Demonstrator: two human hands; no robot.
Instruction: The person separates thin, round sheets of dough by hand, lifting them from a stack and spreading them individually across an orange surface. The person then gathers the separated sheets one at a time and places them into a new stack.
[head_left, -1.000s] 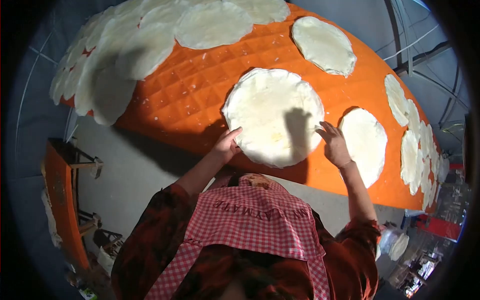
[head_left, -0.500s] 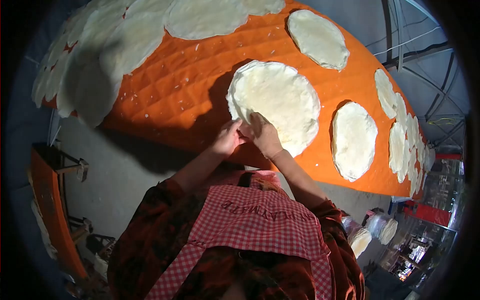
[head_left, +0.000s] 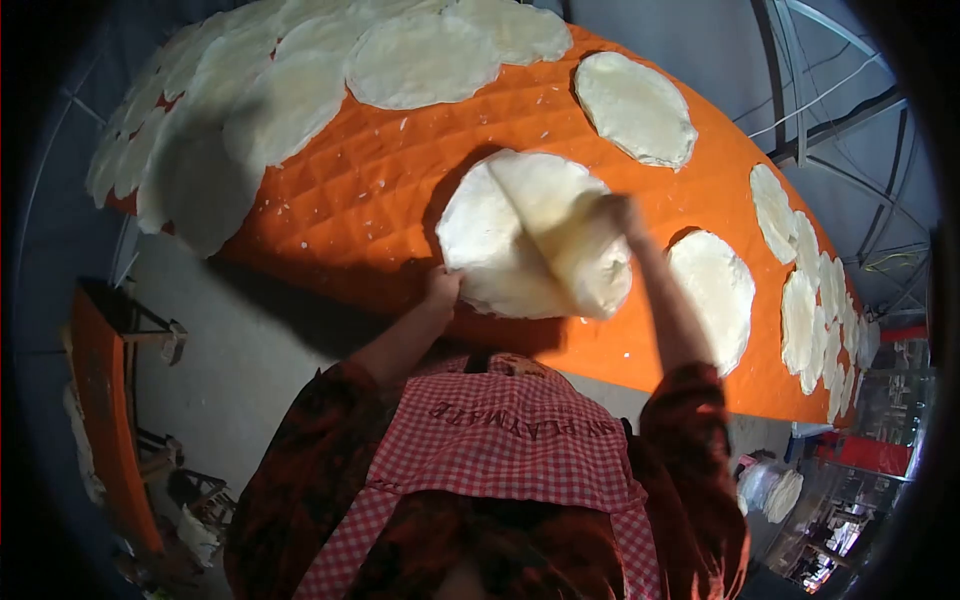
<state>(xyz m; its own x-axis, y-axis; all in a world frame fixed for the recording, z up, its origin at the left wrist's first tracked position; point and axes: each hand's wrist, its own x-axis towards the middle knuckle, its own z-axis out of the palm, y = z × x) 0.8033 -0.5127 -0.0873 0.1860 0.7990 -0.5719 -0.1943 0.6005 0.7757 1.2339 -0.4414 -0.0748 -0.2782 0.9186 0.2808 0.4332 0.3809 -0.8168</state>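
A stack of thin round pale flatbreads [head_left: 485, 235] lies on the orange quilted cloth in front of me. My right hand [head_left: 612, 217], smeared by motion, grips the edge of the top flatbread [head_left: 582, 255], which is lifted and folded over at the stack's right side. At the stack's lower left edge is my left hand [head_left: 443, 288], its fingers closed on the rim. How many layers it pinches is hidden. To the right, partly behind my right forearm, lies another flatbread pile [head_left: 712, 290].
Overlapping flatbreads [head_left: 300, 100] cover the cloth's far left, under a shadow. One round [head_left: 636, 108] lies at the back right, with smaller-looking ones [head_left: 800, 310] along the right edge. Bagged stacks [head_left: 772, 490] stand lower right. An orange-topped bench [head_left: 105, 400] is at left.
My hands were together at the stack's near edge; they are now apart. My right hand has moved right and up, peeling the top flatbread over. My left hand has shifted slightly left.
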